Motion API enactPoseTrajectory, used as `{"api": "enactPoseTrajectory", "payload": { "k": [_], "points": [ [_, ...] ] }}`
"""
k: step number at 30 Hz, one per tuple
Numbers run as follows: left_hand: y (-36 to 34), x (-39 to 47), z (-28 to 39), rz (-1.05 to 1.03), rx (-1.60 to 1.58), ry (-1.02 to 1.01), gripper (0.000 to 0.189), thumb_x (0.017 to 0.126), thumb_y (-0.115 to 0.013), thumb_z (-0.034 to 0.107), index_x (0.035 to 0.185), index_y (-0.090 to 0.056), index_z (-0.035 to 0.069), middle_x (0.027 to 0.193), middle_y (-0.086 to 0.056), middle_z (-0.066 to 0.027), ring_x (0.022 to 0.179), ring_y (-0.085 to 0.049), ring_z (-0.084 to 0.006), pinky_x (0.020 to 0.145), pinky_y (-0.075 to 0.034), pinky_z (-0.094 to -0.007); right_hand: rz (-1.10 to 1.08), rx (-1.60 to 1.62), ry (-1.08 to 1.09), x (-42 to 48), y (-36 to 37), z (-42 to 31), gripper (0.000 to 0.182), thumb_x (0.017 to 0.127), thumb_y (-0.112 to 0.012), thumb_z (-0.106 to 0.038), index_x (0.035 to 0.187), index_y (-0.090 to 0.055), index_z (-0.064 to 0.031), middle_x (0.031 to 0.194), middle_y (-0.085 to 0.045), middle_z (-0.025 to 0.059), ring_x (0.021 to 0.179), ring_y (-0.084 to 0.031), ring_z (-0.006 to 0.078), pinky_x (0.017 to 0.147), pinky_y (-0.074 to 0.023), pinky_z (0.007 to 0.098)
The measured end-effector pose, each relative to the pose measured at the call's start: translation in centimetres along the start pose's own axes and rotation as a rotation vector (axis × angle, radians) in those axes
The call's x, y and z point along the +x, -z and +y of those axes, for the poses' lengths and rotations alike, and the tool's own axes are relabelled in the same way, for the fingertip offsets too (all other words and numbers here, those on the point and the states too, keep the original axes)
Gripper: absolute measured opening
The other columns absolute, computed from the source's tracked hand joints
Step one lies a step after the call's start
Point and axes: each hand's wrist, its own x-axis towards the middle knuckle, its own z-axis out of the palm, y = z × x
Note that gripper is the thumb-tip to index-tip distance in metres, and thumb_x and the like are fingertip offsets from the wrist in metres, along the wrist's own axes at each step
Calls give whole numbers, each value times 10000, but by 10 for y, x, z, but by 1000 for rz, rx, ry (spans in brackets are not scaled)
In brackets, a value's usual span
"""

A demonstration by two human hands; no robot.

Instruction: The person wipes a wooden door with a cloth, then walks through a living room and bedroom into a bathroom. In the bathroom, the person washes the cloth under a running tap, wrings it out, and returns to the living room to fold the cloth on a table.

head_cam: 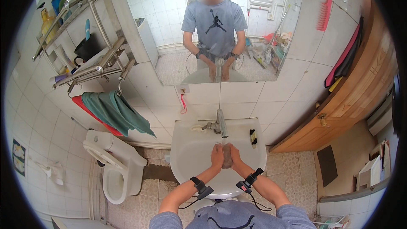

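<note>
Both hands are over the basin of a white ceramic sink (194, 156), just below the metal faucet (221, 124). Between them is a brownish, wet-looking object (227, 157), perhaps a cloth or sponge; its kind is unclear. My right hand (234, 153) lies against its right side, fingers curled round it. On its left side, my left hand (217, 156) is close with bent fingers; whether it grips the object is hard to tell. Water seems to run from the spout onto the hands. A small brush with black bristles (253, 137) lies on the sink's right rim.
A mirror (171, 60) hangs above the sink. To the left are a white toilet (117, 178) and a metal rack (101, 66) with a green towel (114, 109). A wooden door (343, 111) stands at the right. Cabled straps circle both wrists.
</note>
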Motion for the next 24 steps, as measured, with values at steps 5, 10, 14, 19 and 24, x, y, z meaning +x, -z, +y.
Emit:
{"api": "enactPoseTrajectory", "payload": {
  "k": [5, 10, 14, 19, 24],
  "points": [
    [5, -4, 9, -38, -53, -117, 340, 958, -397, 313, 945, -556, 12, 891, -618, -186, 854, -590, -358, 741, -424, -430, -25, 56, -43, 11, 5, 15, 352, 945, -436, -328, 1060, -561, -20, 956, -609, 96, 799, -624, 187, 669, -516, 324],
    [11, -7, 19, -38, 231, -299, 309, 963, -389, 276, 925, -541, 10, 763, -594, -218, 732, -584, -401, 634, -432, -451, -184, 166, -106, 29, 15, 35, 398, 963, -344, -336, 1118, -536, -23, 1045, -609, 99, 925, -620, 209, 786, -512, 350],
    [24, -13, 38, -127, 297, -346, 288, 955, -411, 259, 919, -544, 7, 706, -583, -219, 679, -574, -421, 589, -425, -463, -187, 175, -222, 20, 9, 28, 397, 961, -331, -329, 1143, -530, -38, 1076, -610, 90, 981, -610, 215, 834, -502, 353],
    [32, -10, 42, -258, 387, -586, 274, 939, -432, 233, 913, -539, -17, 746, -589, -240, 711, -575, -426, 608, -434, -477, -245, 177, -307, 13, 10, 23, 396, 953, -332, -333, 1179, -513, -63, 1154, -588, 107, 1041, -594, 246, 883, -488, 386],
    [33, -12, 43, -382, 515, -752, 238, 929, -437, 213, 899, -523, -7, 747, -581, -239, 709, -554, -444, 609, -430, -490, -258, 254, -423, 10, 22, 25, 424, 950, -335, -351, 1232, -476, -68, 1229, -546, 116, 1109, -559, 265, 922, -468, 438]
  ]
}}
